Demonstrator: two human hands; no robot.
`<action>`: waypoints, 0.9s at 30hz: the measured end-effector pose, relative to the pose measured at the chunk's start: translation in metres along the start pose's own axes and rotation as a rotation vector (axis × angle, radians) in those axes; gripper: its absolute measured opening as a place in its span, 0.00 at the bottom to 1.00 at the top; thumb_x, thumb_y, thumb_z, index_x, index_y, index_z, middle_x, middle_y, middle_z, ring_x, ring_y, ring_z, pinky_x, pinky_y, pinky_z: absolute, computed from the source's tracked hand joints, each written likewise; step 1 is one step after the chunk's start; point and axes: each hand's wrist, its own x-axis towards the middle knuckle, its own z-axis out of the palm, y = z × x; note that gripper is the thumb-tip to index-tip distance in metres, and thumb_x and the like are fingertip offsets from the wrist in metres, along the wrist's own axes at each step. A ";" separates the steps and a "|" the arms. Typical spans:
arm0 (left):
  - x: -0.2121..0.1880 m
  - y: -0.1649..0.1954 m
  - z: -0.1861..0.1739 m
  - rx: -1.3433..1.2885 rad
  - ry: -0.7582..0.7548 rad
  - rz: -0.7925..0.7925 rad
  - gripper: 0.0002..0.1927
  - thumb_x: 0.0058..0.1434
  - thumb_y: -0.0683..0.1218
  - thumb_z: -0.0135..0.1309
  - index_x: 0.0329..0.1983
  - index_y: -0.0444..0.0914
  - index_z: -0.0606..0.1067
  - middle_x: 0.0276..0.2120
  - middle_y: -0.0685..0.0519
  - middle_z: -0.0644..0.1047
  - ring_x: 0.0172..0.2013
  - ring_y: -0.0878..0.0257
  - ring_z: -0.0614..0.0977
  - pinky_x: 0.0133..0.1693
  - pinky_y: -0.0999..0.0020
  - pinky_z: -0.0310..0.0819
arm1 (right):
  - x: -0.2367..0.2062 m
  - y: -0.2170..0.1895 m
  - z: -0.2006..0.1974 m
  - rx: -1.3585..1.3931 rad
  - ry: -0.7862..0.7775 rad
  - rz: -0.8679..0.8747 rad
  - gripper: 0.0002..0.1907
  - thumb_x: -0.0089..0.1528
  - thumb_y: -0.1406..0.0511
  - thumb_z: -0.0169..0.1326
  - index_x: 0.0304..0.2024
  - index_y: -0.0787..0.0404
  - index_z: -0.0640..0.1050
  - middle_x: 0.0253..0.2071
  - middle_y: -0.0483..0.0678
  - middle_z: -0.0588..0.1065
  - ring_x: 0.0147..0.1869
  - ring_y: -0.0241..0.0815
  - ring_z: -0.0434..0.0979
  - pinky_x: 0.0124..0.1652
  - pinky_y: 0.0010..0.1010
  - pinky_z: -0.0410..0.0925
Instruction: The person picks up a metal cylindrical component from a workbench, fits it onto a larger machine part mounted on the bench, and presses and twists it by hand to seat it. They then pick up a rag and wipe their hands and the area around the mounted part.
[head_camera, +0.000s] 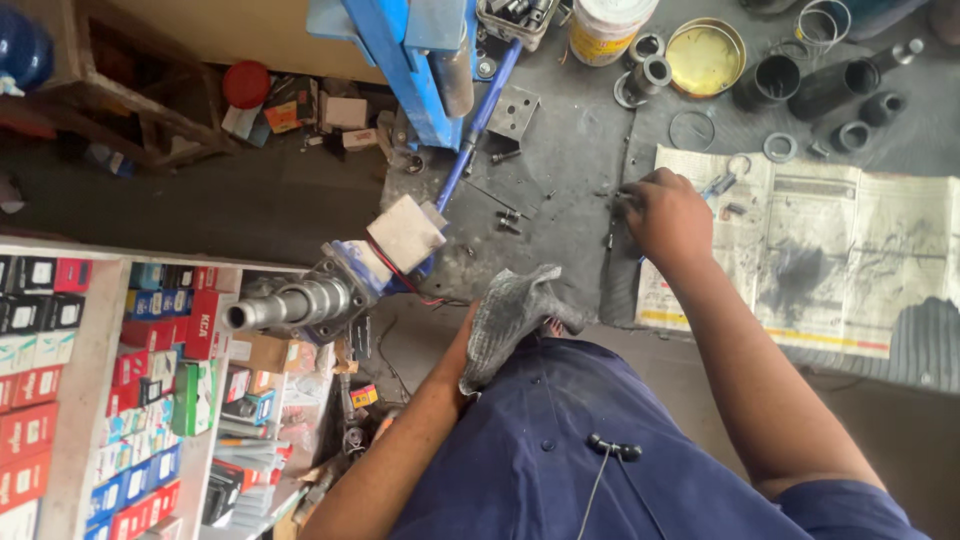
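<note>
Greasy workshop floor (560, 170): small bolts (615, 195) are being pinched by the right hand (668, 215) beside spread newspaper (850, 250); a grey rag (510, 315) is being clutched by the hidden left hand for wiping.

The right hand (668, 212) rests at the newspaper's (850, 250) left edge; rings and sleeves (800, 80) lie beyond it. The rag (510, 315) covers the left hand, the shaft (295, 303) to its left.

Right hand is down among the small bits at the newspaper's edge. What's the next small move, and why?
Probably pinch one small loose metal part and lift it clear. The right hand rests fingertips-down on the dark floor beside the newspaper, while the left hand sits under a grey rag.
</note>
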 end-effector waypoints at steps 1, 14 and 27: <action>0.003 -0.001 0.002 0.082 0.017 0.021 0.11 0.68 0.38 0.56 0.52 0.29 0.77 0.37 0.46 0.82 0.38 0.63 0.83 0.41 0.70 0.78 | 0.003 0.004 0.001 -0.026 -0.027 -0.023 0.08 0.59 0.61 0.63 0.41 0.49 0.87 0.39 0.45 0.76 0.48 0.49 0.77 0.42 0.41 0.71; 0.008 -0.031 0.029 -0.586 0.304 -0.108 0.20 0.72 0.50 0.44 0.57 0.33 0.76 0.46 0.49 0.81 0.44 0.61 0.83 0.49 0.67 0.77 | 0.032 -0.004 -0.005 -0.267 -0.351 -0.075 0.07 0.57 0.58 0.60 0.35 0.51 0.84 0.43 0.46 0.78 0.51 0.50 0.79 0.42 0.44 0.73; 0.016 -0.042 0.029 -0.767 0.344 -0.072 0.21 0.75 0.54 0.43 0.57 0.34 0.75 0.49 0.49 0.80 0.47 0.60 0.83 0.51 0.64 0.79 | 0.031 -0.001 0.002 -0.424 -0.465 -0.295 0.15 0.57 0.56 0.60 0.38 0.59 0.83 0.46 0.54 0.78 0.49 0.52 0.81 0.37 0.44 0.75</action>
